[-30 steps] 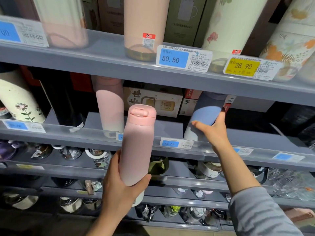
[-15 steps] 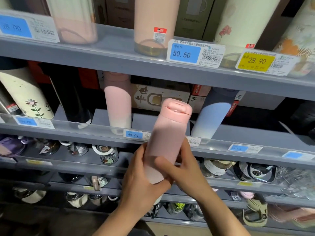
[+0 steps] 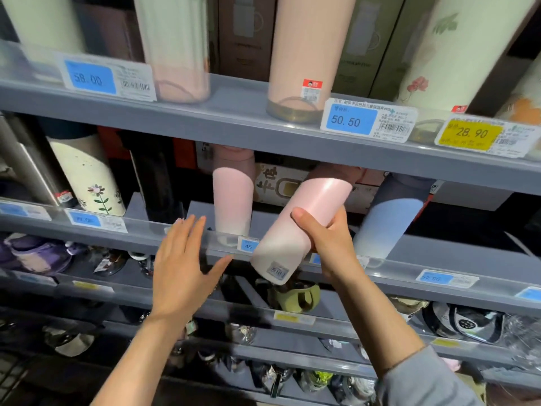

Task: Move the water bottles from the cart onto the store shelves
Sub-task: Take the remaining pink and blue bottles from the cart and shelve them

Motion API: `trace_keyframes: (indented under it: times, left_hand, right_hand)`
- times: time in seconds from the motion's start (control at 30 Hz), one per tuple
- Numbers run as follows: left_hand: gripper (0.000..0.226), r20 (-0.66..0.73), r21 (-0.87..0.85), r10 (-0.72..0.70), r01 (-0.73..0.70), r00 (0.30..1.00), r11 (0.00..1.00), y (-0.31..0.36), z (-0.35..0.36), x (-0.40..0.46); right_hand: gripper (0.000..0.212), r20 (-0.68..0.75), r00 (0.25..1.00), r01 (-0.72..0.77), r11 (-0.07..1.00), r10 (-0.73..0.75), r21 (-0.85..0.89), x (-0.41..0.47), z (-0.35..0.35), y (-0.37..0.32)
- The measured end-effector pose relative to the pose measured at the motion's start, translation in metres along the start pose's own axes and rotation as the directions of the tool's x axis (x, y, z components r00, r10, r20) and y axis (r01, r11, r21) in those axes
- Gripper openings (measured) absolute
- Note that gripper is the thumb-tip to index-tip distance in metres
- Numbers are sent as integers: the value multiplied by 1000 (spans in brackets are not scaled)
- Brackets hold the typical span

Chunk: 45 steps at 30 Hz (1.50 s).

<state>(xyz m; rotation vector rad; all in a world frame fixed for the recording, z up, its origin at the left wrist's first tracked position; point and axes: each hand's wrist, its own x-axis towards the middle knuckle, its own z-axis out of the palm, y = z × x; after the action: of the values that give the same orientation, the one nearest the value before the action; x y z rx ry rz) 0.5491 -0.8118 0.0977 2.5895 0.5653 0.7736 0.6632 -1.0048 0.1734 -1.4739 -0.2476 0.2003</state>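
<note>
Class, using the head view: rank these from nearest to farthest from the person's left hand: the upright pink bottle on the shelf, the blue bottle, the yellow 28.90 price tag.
From the left hand:
1. Upright pink bottle, just right of the fingertips.
2. Blue bottle, farther right, same shelf.
3. Yellow price tag, far right, shelf above.

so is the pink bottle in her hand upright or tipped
Tipped. The pink bottle leans right, top under the upper shelf, labelled base low left, in the right hand.
</note>
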Motion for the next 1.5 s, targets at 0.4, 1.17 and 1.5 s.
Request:
trace_keyframes:
  times: [0.4,1.17,1.5]
  left_hand:
    - [71,-64,259,144,-123,987,958,-33,35,3]
    - [71,-179,189,203,-169,963,967,-39,48,2]
    - [78,-143,176,194,-168,971,970,-39,49,2]
  right_hand:
    - [45,-205,979,33,987,1,160,40,4,3]
    - [59,-83,992,40,870,-93,-491,41,-5,14]
    - [59,-81,992,48,870,-100,-491,34,-2,13]
